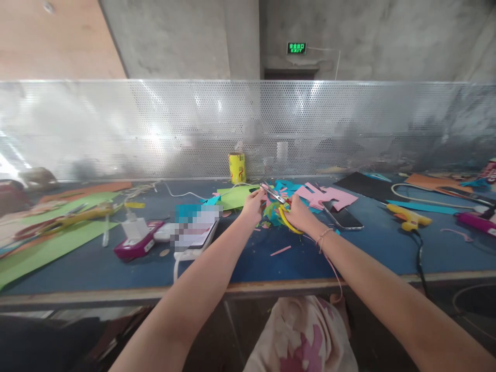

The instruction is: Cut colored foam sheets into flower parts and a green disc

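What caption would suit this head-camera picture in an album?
Right hand holding yellow-handled scissors, left hand at the blades, over paper scraps on a blue table.

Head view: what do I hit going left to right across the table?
Green paper sheet → magenta charger → left hand → scissors → right hand gripping them → dark phone → yellow glue gun.

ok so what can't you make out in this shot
Head view throughout.
- Left hand: what it pinches, if anything, is hidden by the curled hand itself.
- Scissors in right hand: blades too small to read as open or shut.
- Device left of the hands: pixelated over.
- Red can: cut off by the right edge.
- Behind the perforated screen: blurred shapes only.
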Demonstrator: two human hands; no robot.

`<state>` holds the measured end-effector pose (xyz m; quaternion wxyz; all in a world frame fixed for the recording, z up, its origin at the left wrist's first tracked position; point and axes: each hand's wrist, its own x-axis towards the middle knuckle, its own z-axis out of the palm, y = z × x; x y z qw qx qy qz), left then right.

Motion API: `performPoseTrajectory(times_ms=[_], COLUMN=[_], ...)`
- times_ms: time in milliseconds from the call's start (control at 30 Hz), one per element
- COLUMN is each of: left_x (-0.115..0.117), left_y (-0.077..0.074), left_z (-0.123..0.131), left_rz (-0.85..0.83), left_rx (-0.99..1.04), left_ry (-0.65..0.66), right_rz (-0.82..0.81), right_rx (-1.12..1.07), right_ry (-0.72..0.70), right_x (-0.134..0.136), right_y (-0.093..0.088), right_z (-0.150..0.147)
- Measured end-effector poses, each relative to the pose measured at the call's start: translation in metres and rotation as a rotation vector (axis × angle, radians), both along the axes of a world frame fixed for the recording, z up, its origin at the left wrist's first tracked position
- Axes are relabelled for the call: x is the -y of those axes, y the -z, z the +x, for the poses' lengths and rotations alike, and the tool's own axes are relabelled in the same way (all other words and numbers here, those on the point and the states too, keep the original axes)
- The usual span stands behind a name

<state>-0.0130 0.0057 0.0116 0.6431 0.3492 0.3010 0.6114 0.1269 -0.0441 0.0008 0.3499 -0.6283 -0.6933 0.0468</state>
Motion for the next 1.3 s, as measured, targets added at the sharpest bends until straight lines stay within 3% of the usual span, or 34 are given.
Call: performPoseTrajectory(times_ms=[167, 500, 1300], left_x=[-0.003, 0.005, 0.007], left_y=[0.003, -0.001, 0.000], left_z=[0.001, 0.004, 0.004], left_rz=[0.018, -0.013, -0.058], left_rx=[-0.020, 0.039, 0.060], left_ry=[0.016, 0.092, 0.116], right_rz=[0.027, 0.075, 0.046], right_rx=[0.023, 0.195, 0.290], right_ry=[-0.033, 0.144, 0.079], right_x=[0.005, 0.013, 0.019], right_y=[-0.003, -0.007, -0.012], right_z=[-0.003, -0.011, -0.007])
